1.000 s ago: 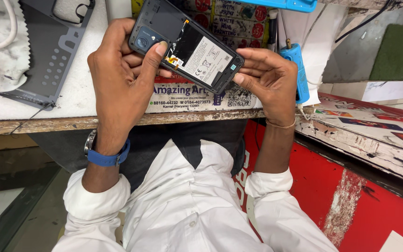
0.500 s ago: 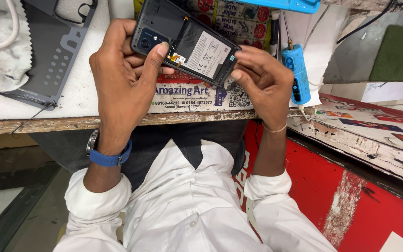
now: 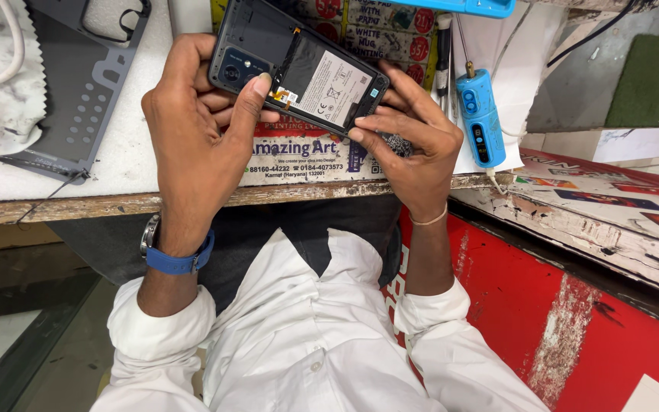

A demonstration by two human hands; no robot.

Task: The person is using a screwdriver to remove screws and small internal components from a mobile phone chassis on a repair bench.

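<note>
Grey perforated plate [image 3: 78,91] lies far left on the surface [image 3: 116,172]. Left hand [image 3: 192,130]: fingers closed around the camera end of an opened smartphone [image 3: 299,65], back cover off, battery exposed, held above the surface's near edge. Right hand [image 3: 413,145]: fingers pinch the phone's right end. Blue handheld tool [image 3: 482,118] lies just right.

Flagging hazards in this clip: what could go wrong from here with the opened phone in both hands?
The phone has its back off, so fingers could press on the bare battery. The left hand and right hand hold it above the bench edge; a slip might drop it.
</note>
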